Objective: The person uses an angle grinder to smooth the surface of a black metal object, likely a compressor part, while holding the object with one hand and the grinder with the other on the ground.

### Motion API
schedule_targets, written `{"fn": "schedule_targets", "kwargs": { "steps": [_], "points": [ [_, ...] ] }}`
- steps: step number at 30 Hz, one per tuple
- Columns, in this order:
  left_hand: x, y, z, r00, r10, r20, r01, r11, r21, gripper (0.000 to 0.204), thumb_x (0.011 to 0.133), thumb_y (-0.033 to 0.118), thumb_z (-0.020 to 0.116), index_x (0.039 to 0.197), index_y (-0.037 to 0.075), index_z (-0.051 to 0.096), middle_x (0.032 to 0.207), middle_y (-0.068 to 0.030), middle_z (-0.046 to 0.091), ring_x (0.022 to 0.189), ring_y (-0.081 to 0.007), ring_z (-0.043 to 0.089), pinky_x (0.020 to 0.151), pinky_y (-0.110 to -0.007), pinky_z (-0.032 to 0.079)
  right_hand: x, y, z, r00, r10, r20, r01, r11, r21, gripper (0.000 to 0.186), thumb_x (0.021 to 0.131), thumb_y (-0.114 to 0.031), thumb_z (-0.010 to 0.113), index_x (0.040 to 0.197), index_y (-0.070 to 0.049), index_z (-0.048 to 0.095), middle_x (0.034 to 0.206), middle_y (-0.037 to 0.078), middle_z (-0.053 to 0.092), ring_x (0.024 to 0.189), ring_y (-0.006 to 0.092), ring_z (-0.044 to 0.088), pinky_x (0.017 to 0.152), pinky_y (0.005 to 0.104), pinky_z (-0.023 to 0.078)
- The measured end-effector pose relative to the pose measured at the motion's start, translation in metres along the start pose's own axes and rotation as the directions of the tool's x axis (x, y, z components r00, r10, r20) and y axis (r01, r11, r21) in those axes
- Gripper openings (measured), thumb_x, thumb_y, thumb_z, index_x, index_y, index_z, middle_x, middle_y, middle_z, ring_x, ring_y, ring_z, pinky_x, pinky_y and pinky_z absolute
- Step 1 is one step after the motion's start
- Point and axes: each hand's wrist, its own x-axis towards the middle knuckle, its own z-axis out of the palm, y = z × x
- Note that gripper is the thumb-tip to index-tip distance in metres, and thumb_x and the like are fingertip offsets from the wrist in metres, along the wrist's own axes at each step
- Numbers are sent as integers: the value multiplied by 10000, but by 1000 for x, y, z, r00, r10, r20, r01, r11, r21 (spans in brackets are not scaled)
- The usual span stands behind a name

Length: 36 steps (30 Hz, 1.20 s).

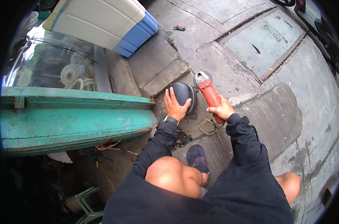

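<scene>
My left hand [175, 106] grips the near left side of a black, rounded, shell-like object [183, 93], its fingers and thumb spread around it. The object sits low by the concrete step; its exact kind I cannot make out. In my right hand [223, 109] is a red angle grinder [209, 92], held by its body with the fingers wrapped round it. The grinder's metal head and disc [202, 77] point away from me, just right of the black object and apart from it. A yellowish cord [203, 130] loops on the ground below the grinder.
A green metal ledge [76, 121] and a glass case [46, 67] stand on the left. Behind them a white and blue box [102, 22] rests near a concrete step [165, 76]. A ridged ramp [276, 115] and metal cover [264, 41] lie right. My shoe [197, 157] is close by.
</scene>
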Motion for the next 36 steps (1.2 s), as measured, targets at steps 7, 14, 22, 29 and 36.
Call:
{"fn": "schedule_targets", "kwargs": {
  "steps": [7, 14, 22, 29, 36],
  "points": [
    [-2, 14, 11, 988, -150, -27, 149, 988, -33, 1134, 862, 610, 782, 1644, 10, 222, 1639, -350, 261, 1489, -541, 298, 1231, -598, 271, 3, 11, 3, 999, -41, 35, 43, 998, -40, 903, 686, -326, 950, 1406, 22, 529, 1234, 228, 713, 1126, 336, 708, 991, 415, 540],
    [0, 11, 9, 990, -134, 35, 134, 991, -7, 1154, 898, 651, 735, 1648, -31, 184, 1670, -368, 193, 1547, -532, 220, 1266, -579, 213, 16, 28, 11, 999, -3, 50, 6, 998, -64, 1129, 675, -379, 945, 1546, 85, 396, 1421, 289, 616, 1313, 367, 625, 1111, 391, 478],
    [0, 9, 8, 989, -141, 51, 142, 990, -23, 1165, 901, 666, 723, 1647, -41, 174, 1673, -370, 181, 1557, -529, 200, 1276, -574, 194, 13, 18, 9, 997, -1, 80, 7, 997, -80, 1130, 668, -389, 938, 1541, 87, 402, 1410, 291, 623, 1310, 376, 626, 1110, 396, 478],
    [-1, 11, 7, 988, -141, 56, 142, 990, -17, 1158, 910, 664, 715, 1646, -45, 170, 1666, -376, 184, 1557, -528, 196, 1275, -577, 194, 11, 20, 8, 996, -12, 86, 20, 996, -86, 1099, 683, -388, 933, 1531, 82, 415, 1380, 290, 642, 1273, 377, 649, 1084, 402, 496],
    [-1, 12, 6, 990, -131, 61, 133, 991, -30, 1145, 915, 647, 722, 1645, -40, 168, 1657, -385, 193, 1551, -542, 192, 1272, -587, 192, 17, 9, 11, 995, 0, 99, 7, 997, -73, 1049, 680, -397, 939, 1481, 78, 456, 1342, 291, 656, 1233, 386, 668, 1049, 421, 514]
  ]
}}
